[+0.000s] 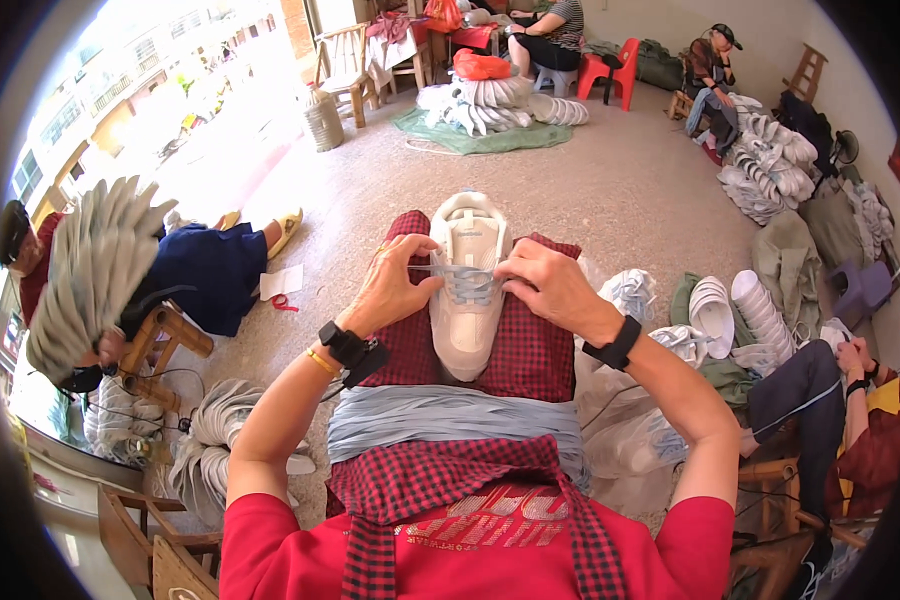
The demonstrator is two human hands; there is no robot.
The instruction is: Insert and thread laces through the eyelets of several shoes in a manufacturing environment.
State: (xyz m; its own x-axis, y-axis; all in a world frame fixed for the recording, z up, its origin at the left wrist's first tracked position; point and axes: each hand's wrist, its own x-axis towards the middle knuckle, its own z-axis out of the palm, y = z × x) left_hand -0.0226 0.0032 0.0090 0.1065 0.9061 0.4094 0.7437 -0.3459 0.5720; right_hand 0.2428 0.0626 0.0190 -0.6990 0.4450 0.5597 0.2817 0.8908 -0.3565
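A white and cream sneaker lies between my thighs on a red-and-black checked cloth, its toe toward me. Pale blue-grey shoelace crosses its lower eyelets. Left of the shoe, my left hand pinches one lace end between thumb and fingers. On the other side, my right hand pinches the opposite end, and the lace stretches across the tongue between them. A thick bundle of pale blue laces lies across my lap, close to my body.
Stacked shoe parts sit at my left, near a person carrying a large grey stack. At my right are white shoes and a seated co-worker's hands. Farther off, a white pile rests on a green sheet, near a red chair.
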